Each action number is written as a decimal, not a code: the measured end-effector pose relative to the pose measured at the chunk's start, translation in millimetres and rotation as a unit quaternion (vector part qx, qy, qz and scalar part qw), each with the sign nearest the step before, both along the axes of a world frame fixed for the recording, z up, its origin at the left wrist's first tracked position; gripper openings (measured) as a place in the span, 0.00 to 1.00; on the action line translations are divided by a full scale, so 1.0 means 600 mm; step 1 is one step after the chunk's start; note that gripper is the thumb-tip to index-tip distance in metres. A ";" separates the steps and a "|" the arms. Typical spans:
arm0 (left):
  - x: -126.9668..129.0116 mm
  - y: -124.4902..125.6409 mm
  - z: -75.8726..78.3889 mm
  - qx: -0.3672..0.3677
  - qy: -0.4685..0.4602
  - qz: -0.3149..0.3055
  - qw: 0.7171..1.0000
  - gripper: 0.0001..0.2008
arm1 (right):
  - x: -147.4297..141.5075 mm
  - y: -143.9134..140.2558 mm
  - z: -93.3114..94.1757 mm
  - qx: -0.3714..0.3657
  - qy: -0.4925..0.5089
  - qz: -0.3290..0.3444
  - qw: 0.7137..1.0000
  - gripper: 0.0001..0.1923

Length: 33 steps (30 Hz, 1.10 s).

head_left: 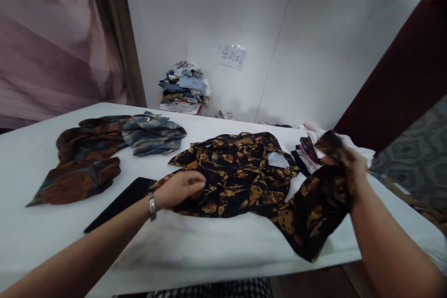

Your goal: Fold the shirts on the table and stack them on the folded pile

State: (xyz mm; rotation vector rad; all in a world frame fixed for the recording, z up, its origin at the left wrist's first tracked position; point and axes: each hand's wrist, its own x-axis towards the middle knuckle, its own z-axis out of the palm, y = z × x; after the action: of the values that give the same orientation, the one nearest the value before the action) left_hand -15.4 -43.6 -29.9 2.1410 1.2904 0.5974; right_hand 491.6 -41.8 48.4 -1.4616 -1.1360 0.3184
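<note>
A dark shirt with a yellow-brown floral print (237, 174) lies spread on the white-covered table, its collar area toward the right around a white patch. My right hand (354, 172), smeared by motion, grips a bunched part of this shirt and holds it up off the table at the right. Over the shirt's left end is my left hand (179, 188), with a silver bracelet (152, 206) at the wrist. Its fingers are curled in, and what lies between them is hidden. A flat black piece (122, 202) sticks out to the left, partly under the left forearm and shirt.
At the left lie a crumpled brown patterned garment (87, 149) and a blue-grey striped one (153, 132). Against the back wall stands a tall stack of folded clothes (185, 86). More folded clothes (307, 153) sit beyond my right hand. The table's front edge (209, 284) runs along the bottom.
</note>
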 end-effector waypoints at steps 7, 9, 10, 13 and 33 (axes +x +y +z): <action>-0.036 0.224 0.028 0.028 0.177 0.264 0.948 0.23 | -0.145 0.087 -0.174 -0.174 -0.236 0.192 0.937 0.20; -0.030 0.271 0.017 0.009 0.197 0.271 0.942 0.27 | -0.162 0.076 -0.226 -0.163 -0.293 0.223 0.916 0.22; -0.024 0.290 0.009 -0.001 0.204 0.269 0.941 0.28 | -0.167 0.068 -0.249 -0.151 -0.317 0.221 0.910 0.22; 0.000 0.331 -0.013 -0.047 0.239 0.246 0.938 0.29 | -0.167 0.050 -0.298 -0.114 -0.364 0.185 0.906 0.21; 0.088 0.429 0.049 -0.045 0.335 0.153 0.929 0.14 | -0.156 0.031 -0.314 -0.137 -0.354 0.159 0.911 0.22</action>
State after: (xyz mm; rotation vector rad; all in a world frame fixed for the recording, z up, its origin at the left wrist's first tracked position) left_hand 37.2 214.0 -0.3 2.1570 1.9890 -0.1163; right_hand 398.2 -23.0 -139.7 -1.6929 -1.9945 0.1712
